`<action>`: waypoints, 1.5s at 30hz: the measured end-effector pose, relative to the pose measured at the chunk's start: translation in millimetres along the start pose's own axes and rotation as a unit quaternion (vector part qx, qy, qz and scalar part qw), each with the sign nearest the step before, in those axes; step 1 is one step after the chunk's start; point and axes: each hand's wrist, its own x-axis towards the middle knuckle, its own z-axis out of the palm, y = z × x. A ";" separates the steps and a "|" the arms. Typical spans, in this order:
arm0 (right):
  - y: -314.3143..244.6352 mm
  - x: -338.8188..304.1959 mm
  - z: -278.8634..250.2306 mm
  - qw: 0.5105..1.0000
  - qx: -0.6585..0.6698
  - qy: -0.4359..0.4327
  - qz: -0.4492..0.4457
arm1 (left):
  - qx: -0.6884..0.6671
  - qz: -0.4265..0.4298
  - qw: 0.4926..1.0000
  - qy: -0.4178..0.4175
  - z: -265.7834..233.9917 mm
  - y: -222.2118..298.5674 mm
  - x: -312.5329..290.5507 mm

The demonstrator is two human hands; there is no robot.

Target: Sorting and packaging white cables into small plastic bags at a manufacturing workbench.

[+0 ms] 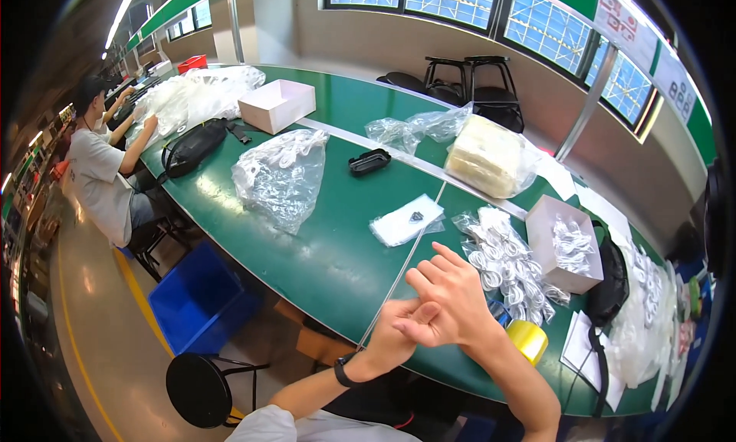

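Note:
My left hand (392, 336), with a black band (349, 371) on its wrist, meets my right hand (451, 300) above the near edge of the green table. Most of the left fingers are hidden behind the right hand. The right fingers are curled, with one fingertip sticking out; whatever they hold, if anything, cannot be made out. Just beyond the hands lies a stack of clear flat bags (406, 221) with a small dark piece (416, 216) on top. Bundled white cables (506, 262), several in clear bags, lie right of my right hand.
A white box of cables (563, 243) and a yellow tape roll (527, 341) are at right. Farther off lie a black tray (369, 162), a plastic bag (284, 177), a wrapped cream stack (491, 158) and a pale box (276, 105). A person (103, 154) sits far left; below are a blue bin (195, 292) and stool (198, 390).

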 end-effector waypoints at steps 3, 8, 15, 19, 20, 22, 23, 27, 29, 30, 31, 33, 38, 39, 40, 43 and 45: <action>-1.4 -5.0 -3.2 0.998 -0.057 -0.004 0.029 | 0.157 0.107 0.982 -0.017 -16.7 7.5 13.6; -7.2 -21.5 -16.9 0.994 -0.076 -0.062 0.053 | 0.127 -0.001 0.992 -0.008 -58.1 -5.0 20.8; -11.9 -63.4 -42.5 0.984 -0.025 -0.159 0.076 | 0.323 0.016 0.945 -0.052 -131.5 -8.8 71.0; -7.7 -83.9 -55.2 0.976 -0.028 -0.179 0.120 | 0.335 0.101 0.936 -0.018 -130.7 -19.0 121.0; -6.8 -88.6 -55.0 0.976 -0.030 -0.173 0.126 | 0.337 0.103 0.936 -0.017 -142.0 -34.7 135.4; -6.6 -96.3 -56.7 0.976 -0.036 -0.168 0.133 | 0.381 0.138 0.914 0.025 -170.3 -65.0 168.3; -7.1 -101.0 -58.1 0.974 -0.024 -0.175 0.141 | 0.380 0.138 0.914 0.024 -173.3 -62.0 180.9; -9.9 -115.7 -59.5 0.976 -0.011 -0.157 0.152 | 0.481 0.095 0.871 0.039 -178.8 -51.5 241.5; -10.9 -114.0 -65.2 0.976 -0.019 -0.151 0.154 | 0.524 0.090 0.841 0.101 -194.9 -67.5 272.8; -10.4 -114.1 -67.9 0.976 -0.024 -0.147 0.158 | 0.525 0.072 0.843 0.093 -193.3 -62.7 284.6; -8.9 -114.4 -69.8 0.975 -0.027 -0.146 0.164 | 0.527 0.054 0.844 0.083 -190.9 -58.9 294.9; -10.3 -115.2 -76.8 0.980 -0.033 -0.114 0.160 | 0.536 0.071 0.833 0.117 -192.0 -60.7 310.1; -15.6 -122.3 -78.2 0.980 -0.043 -0.118 0.156 | 0.648 0.128 0.735 0.153 -219.6 -87.8 330.1; -17.1 -124.8 -78.6 0.977 -0.028 -0.131 0.167 | 0.627 0.121 0.753 0.160 -226.9 -90.3 331.9; -19.4 -126.2 -81.4 0.972 -0.024 -0.151 0.179 | 0.587 0.142 0.776 0.181 -230.7 -93.0 331.4; -25.2 -139.6 -92.3 0.968 -0.040 -0.143 0.203 | 0.534 0.164 0.796 0.232 -209.1 -102.3 334.8; -29.7 -144.3 -102.2 0.963 -0.039 -0.152 0.219 | 0.558 0.154 0.779 0.242 -210.2 -102.1 333.7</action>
